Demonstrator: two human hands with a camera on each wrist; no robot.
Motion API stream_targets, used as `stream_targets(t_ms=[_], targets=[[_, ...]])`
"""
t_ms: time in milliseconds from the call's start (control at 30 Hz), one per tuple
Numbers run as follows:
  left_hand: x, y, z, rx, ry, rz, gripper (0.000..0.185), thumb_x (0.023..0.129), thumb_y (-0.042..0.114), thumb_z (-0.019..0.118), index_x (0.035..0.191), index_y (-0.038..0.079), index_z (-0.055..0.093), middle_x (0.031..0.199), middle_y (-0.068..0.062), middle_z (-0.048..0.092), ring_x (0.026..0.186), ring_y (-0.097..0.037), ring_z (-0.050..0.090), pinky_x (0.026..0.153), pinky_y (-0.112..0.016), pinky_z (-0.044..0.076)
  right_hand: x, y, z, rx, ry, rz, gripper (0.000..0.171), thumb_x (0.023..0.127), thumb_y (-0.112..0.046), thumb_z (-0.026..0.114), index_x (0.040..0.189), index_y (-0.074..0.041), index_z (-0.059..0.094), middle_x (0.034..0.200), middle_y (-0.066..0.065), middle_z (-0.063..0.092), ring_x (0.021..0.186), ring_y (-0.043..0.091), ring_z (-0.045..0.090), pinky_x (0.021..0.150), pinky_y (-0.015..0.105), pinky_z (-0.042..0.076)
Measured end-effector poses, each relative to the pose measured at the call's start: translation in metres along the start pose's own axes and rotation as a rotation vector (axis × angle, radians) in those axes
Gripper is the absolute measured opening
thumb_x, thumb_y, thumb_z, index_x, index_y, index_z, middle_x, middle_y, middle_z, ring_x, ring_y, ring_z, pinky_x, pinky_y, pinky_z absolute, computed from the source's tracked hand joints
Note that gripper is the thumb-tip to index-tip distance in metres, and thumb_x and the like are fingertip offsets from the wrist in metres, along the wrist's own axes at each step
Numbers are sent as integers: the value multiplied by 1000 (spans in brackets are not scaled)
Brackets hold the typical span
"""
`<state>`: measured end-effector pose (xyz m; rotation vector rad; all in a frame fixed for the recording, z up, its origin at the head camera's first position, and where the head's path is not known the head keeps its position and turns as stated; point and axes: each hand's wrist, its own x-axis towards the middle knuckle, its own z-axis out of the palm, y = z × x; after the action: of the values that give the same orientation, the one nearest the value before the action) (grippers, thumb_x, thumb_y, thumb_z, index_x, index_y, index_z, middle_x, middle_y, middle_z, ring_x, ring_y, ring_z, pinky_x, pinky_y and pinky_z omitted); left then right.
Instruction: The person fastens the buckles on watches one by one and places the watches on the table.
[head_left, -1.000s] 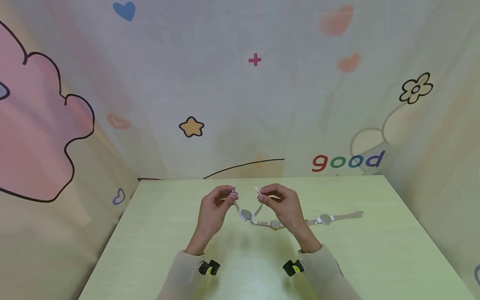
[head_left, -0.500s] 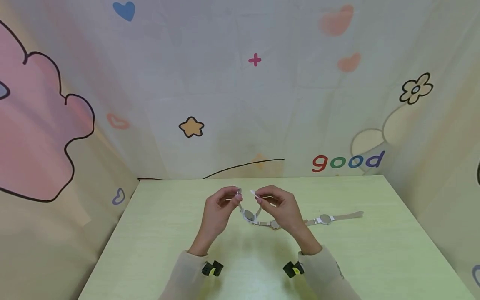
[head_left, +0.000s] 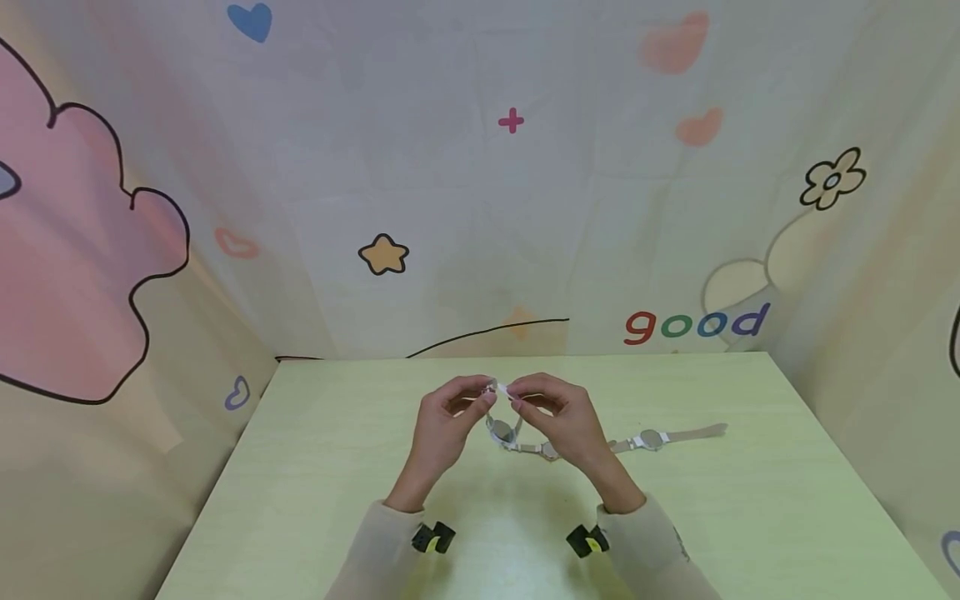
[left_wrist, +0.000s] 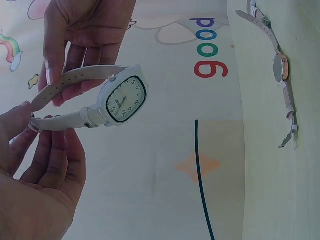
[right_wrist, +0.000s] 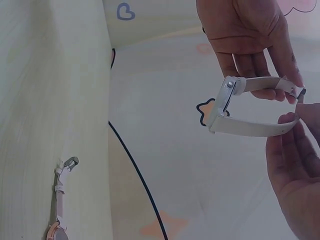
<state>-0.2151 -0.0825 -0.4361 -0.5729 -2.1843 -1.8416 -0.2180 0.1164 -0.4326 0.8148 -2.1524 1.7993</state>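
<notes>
A white wristwatch [left_wrist: 125, 99] with a rounded-square dial hangs from both hands above the table, its strap bent into a loop. My left hand [head_left: 442, 425] pinches the buckle end of the strap. With thumb and fingers, my right hand [head_left: 558, 417] pinches the holed strap end [left_wrist: 52, 92]. The two ends come together at the fingertips, and the small metal buckle [right_wrist: 301, 94] shows there in the right wrist view. Fingers partly hide where the ends meet.
Two more watches lie on the pale table [head_left: 337, 467]. One with a rose-gold case [left_wrist: 281, 67] lies partly behind my right hand; another [head_left: 652, 439] lies stretched out farther right. A printed curtain [head_left: 450, 167] hangs behind the table.
My left hand has moved right toward my right hand, bringing the buckle end up to the holed end. The strap's gap has narrowed into a nearly closed loop.
</notes>
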Motion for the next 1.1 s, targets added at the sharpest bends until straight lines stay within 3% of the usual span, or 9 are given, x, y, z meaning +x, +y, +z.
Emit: stream_targets(t_ms=[233, 600, 867, 1100], targets=[[0, 1, 2, 9, 3, 35, 22, 93, 21, 68, 113, 13, 72, 108, -7, 72, 98, -14, 67, 87, -30, 54, 0, 1, 0, -9, -9, 12, 19, 91, -4, 68, 110, -4, 70, 107, 16, 70, 98, 5, 66, 89, 21, 54], [-1, 3, 3, -11, -6, 37, 20, 92, 20, 69, 111, 12, 73, 105, -7, 72, 96, -12, 67, 86, -29, 54, -1, 1, 1, -47, 24, 64, 15, 91, -9, 69, 105, -6, 72, 103, 13, 72, 95, 5, 68, 90, 21, 53], [-2, 4, 5, -21, -18, 14, 21, 93, 18, 68, 111, 10, 72, 106, -10, 72, 97, -11, 66, 87, -28, 54, -1, 0, 3, -14, 34, 13, 15, 89, -10, 71, 103, -5, 72, 101, 14, 71, 93, 9, 68, 86, 21, 55], [-3, 3, 6, -29, -11, 23, 21, 95, 17, 66, 114, 10, 72, 109, -10, 72, 99, -14, 69, 91, -31, 54, -1, -1, 6, 28, 15, -47, 15, 89, -2, 69, 103, 4, 71, 99, 21, 68, 93, 5, 66, 86, 21, 55]])
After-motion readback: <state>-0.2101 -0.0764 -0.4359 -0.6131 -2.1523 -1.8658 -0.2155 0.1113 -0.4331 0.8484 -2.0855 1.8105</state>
